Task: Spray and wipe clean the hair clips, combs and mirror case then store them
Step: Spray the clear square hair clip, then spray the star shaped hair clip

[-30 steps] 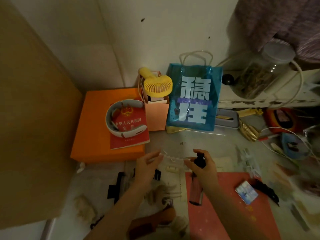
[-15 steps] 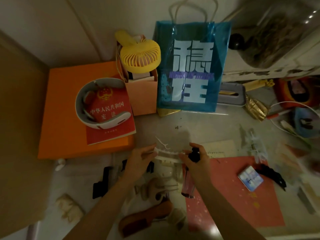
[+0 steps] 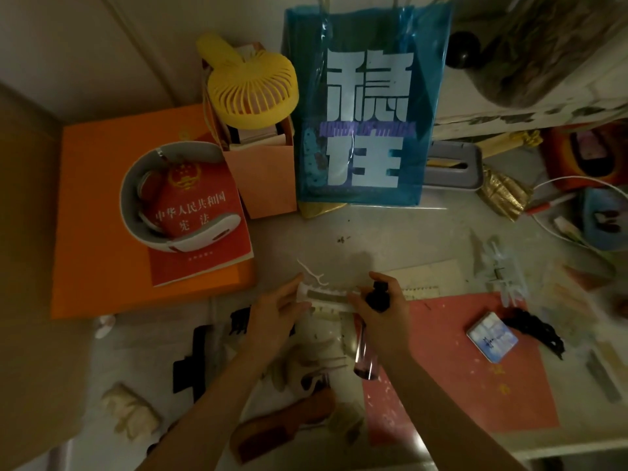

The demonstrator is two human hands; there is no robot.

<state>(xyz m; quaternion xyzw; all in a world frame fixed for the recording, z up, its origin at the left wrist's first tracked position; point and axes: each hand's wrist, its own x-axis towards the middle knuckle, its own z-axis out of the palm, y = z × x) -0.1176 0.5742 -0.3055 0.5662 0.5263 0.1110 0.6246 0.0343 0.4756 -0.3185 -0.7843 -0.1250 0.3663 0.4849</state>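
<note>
Cluttered table [image 3: 390, 232]: orange box [image 3: 95, 215], red mat [image 3: 475, 379]

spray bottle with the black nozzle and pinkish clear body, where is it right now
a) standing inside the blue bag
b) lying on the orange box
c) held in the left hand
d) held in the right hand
d: the right hand grips the spray bottle, body hanging below.

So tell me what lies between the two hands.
In the head view, a white comb-like hair clip spans the gap: the left hand holds one end, and the right hand, which grips the spray bottle, meets the other.
</note>
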